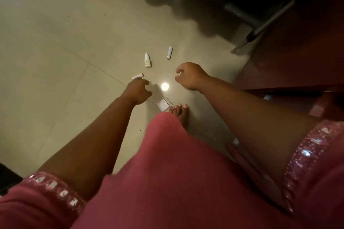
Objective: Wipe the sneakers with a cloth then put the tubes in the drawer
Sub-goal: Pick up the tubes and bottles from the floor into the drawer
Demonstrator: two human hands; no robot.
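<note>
Three small white tubes lie on the tiled floor: tube by fingertips (137, 76), dropper tube (147, 60), far tube (169, 52). Left hand (138, 91) reaches over the nearest, fingers loosely curled, empty; right hand (189, 76) hovers, loosely curled, empty. Risk: round tubes roll away if nudged. No drawer or other container visible.

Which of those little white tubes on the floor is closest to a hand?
The tube by the left hand, partly hidden by its fingertips. The dropper bottle and the far tube lie apart, beyond both hands.
</note>
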